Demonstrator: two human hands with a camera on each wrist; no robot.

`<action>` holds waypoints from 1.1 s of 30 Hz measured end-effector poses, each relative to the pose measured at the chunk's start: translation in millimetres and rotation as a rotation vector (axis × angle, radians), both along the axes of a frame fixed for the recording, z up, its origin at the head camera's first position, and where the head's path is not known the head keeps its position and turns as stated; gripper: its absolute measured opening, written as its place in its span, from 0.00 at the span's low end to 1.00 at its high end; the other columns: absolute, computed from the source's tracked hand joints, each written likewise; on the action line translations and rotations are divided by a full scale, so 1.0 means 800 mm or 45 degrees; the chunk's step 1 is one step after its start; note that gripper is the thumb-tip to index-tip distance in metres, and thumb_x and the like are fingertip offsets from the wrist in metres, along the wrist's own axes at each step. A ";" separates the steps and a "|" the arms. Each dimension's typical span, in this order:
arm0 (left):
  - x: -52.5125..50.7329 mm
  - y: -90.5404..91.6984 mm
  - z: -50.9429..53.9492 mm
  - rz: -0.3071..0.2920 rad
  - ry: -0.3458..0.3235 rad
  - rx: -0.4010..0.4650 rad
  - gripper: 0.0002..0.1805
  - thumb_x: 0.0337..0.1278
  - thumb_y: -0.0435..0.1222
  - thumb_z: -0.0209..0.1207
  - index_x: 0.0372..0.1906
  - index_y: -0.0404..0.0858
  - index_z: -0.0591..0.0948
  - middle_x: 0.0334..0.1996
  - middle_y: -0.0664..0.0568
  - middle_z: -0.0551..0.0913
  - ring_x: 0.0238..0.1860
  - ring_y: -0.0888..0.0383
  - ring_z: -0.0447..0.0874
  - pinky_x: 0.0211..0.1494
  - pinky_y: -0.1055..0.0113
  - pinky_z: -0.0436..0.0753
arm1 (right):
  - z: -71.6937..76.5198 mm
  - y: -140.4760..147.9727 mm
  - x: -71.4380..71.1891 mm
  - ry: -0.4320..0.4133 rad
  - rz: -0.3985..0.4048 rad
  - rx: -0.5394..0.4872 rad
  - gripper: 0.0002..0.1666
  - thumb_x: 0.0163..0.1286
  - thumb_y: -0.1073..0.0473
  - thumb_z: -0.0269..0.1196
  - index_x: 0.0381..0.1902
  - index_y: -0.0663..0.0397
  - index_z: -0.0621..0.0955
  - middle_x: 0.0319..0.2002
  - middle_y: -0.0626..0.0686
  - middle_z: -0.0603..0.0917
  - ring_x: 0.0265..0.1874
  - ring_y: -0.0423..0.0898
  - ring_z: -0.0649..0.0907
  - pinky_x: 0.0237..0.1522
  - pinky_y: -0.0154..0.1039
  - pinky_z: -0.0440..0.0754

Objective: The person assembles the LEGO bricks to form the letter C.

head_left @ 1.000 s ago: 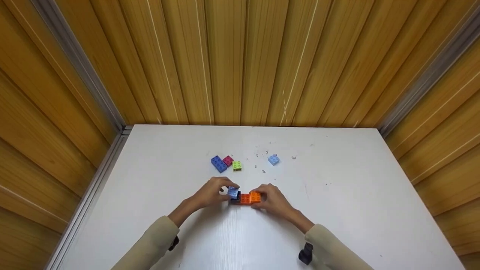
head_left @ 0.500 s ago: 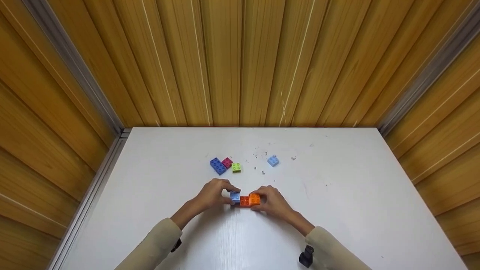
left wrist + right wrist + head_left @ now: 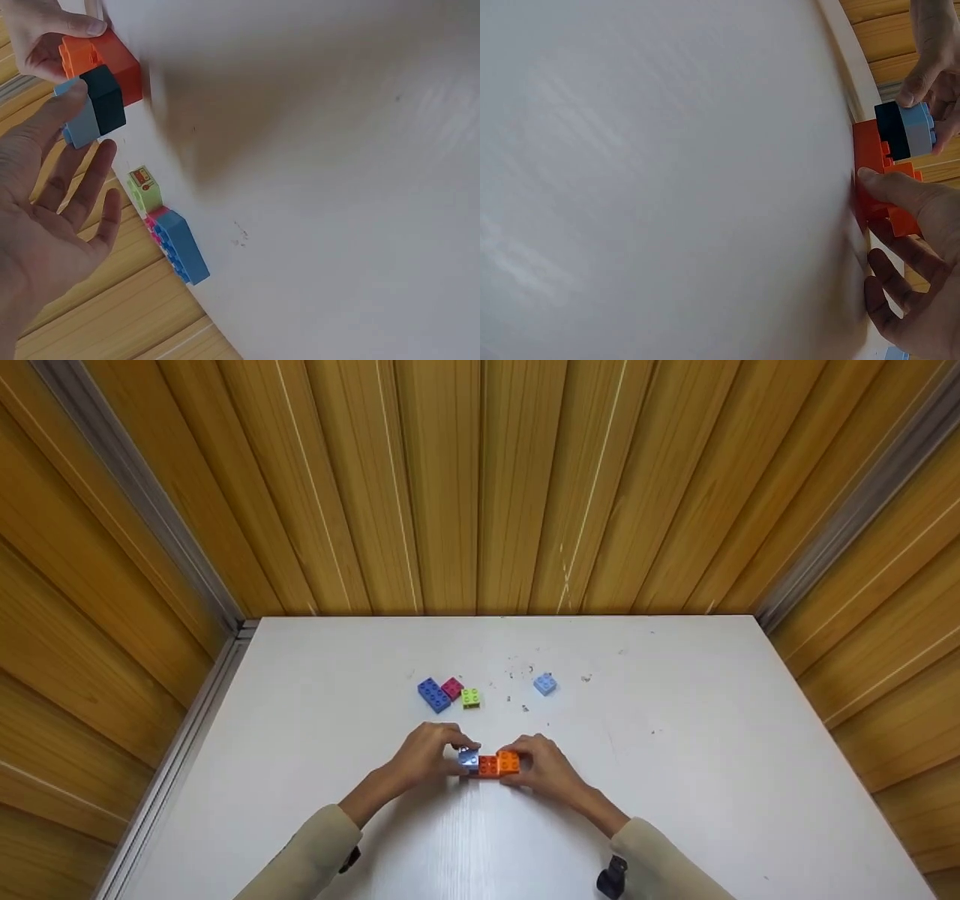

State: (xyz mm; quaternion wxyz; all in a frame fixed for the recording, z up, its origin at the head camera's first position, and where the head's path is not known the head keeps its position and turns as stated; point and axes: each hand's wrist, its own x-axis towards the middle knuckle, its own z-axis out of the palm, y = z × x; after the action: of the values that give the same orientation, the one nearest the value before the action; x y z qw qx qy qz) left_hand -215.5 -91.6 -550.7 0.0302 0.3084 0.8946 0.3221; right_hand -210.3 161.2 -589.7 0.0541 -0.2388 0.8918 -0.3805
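Above the white table's front middle, my left hand (image 3: 426,754) pinches a light blue toy building brick (image 3: 469,759) between thumb and fingers. Directly under it is a dark brick (image 3: 110,101), clear in both wrist views but mostly covered in the head view. Both stand over one end of a longer red-orange brick (image 3: 866,142). On its other end sits an orange brick (image 3: 508,763), which my right hand (image 3: 546,765) grips, its thumb also against the red-orange brick. Studs of the red-orange brick show between the two upper pieces.
Beyond the hands lie a blue brick (image 3: 433,695), a magenta brick (image 3: 452,688) and a lime green brick (image 3: 470,698), close together. Another light blue brick (image 3: 545,684) lies farther right. Wood-patterned walls (image 3: 480,495) border the table (image 3: 675,765).
The light blue brick, tilted a second ago with the dark brick showing beside it, has moved slightly right and now covers it from above. My right hand keeps its grip.
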 end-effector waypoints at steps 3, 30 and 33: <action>0.000 -0.007 -0.003 -0.035 -0.040 0.010 0.18 0.51 0.35 0.75 0.49 0.37 0.89 0.39 0.49 0.89 0.40 0.54 0.86 0.46 0.65 0.83 | -0.001 -0.004 0.001 -0.010 0.009 -0.020 0.24 0.52 0.59 0.80 0.48 0.55 0.89 0.39 0.50 0.89 0.37 0.40 0.75 0.43 0.32 0.69; -0.101 0.041 -0.020 0.371 -0.100 -0.132 0.21 0.57 0.30 0.70 0.57 0.33 0.85 0.55 0.39 0.83 0.58 0.44 0.81 0.63 0.51 0.81 | 0.002 -0.001 0.003 -0.084 -0.022 -0.031 0.23 0.54 0.59 0.79 0.50 0.54 0.88 0.41 0.49 0.89 0.40 0.41 0.77 0.46 0.34 0.71; -0.100 0.048 -0.020 0.355 -0.083 -0.178 0.20 0.54 0.29 0.72 0.55 0.35 0.87 0.53 0.41 0.84 0.57 0.45 0.82 0.63 0.53 0.81 | 0.002 0.000 0.002 -0.086 -0.036 -0.026 0.23 0.55 0.59 0.78 0.50 0.54 0.88 0.42 0.48 0.88 0.40 0.41 0.76 0.46 0.34 0.71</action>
State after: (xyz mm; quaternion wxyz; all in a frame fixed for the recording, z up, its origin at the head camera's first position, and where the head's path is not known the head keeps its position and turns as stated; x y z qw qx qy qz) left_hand -295.6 -53.3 -566.4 0.0356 0.1677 0.9475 0.2701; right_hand -208.5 161.2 -588.1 0.0763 -0.2139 0.8888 -0.3981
